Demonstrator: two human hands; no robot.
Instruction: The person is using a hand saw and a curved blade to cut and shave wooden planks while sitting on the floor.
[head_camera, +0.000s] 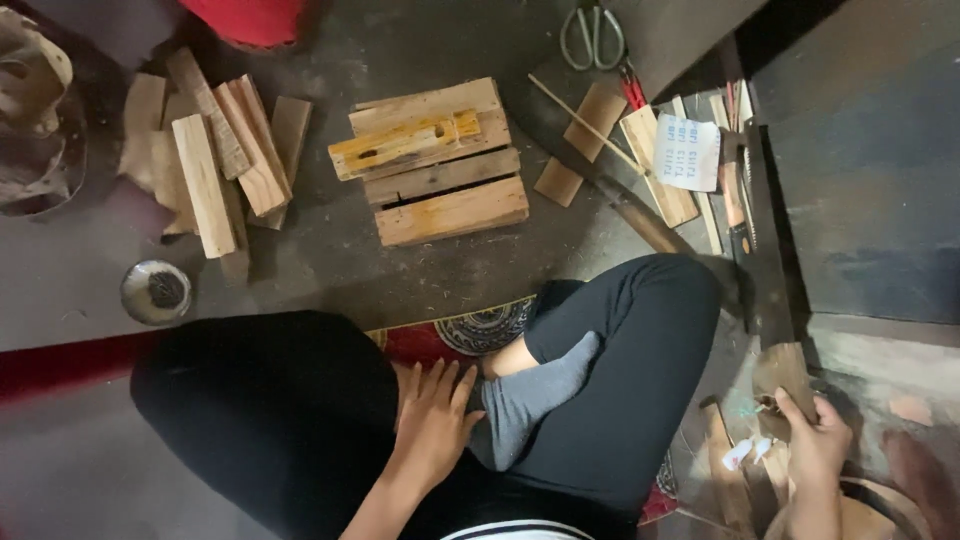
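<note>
Head view shows you cross-legged on the floor (330, 270): your left hand (432, 425) lies flat, fingers spread, against one grey sock (525, 405), holding nothing. Your right hand (815, 440) reaches to one wooden piece (783, 370) at the lower right, fingers curled on its end. One stacked block of planks (435, 160), one pair of scissors (593, 35) and one metal bowl (156, 292) lie ahead.

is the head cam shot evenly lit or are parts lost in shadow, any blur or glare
Head view: uneven, dim light; the stacked wood block and loose wood pieces are lit and fairly sharp; the dark trousers lose detail; the upper right falls into shadow; the right hand among clutter is soft and murky; the left hand reads clearly; a mild sheen shows on the small metal bowl.
</note>
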